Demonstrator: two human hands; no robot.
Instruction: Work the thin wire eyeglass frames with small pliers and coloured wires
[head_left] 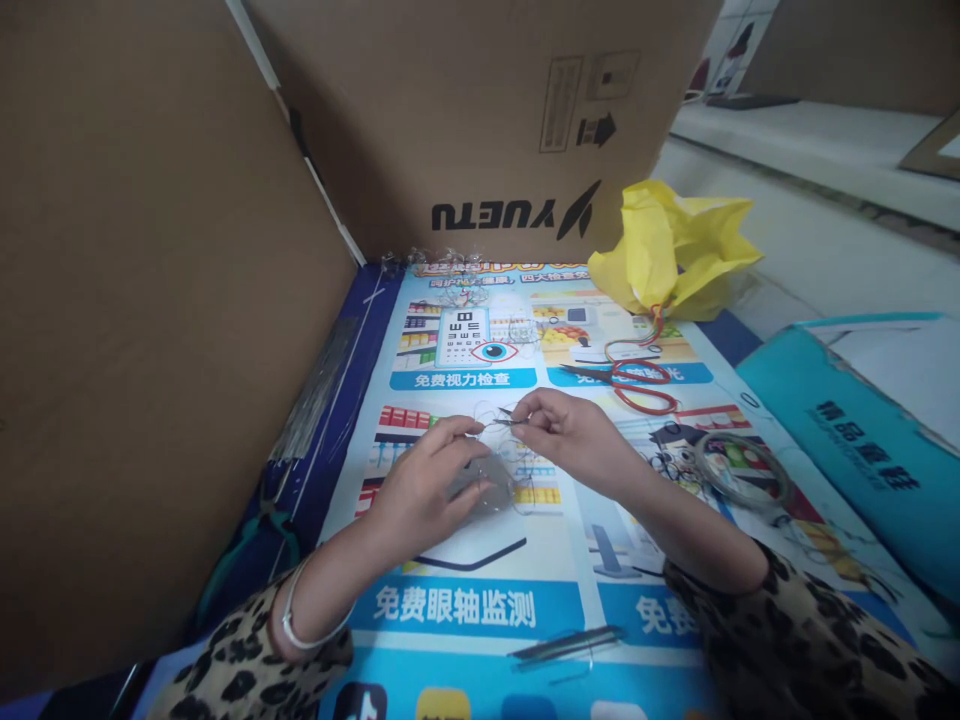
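My left hand [427,485] is closed in a pinch on a thin wire [491,424], just above the printed sheet. Opposite it, my right hand [566,435] grips a small dark tool with two fine pointed tips [507,416], like tweezers. The tips meet the wire between the two hands. Below my fingers lies a loose tangle of thin wire [517,465], partly hidden by the left hand. Red-handled scissors [637,385] rest beyond my right hand.
A coil of wire [742,470] lies to the right, by a turquoise box [862,430]. Yellow paper [675,245] stands at the back. Straight wires [319,390] and pliers [262,525] lie left. Dark thin rods [566,645] lie in front. Cardboard [487,120] walls the back and left.
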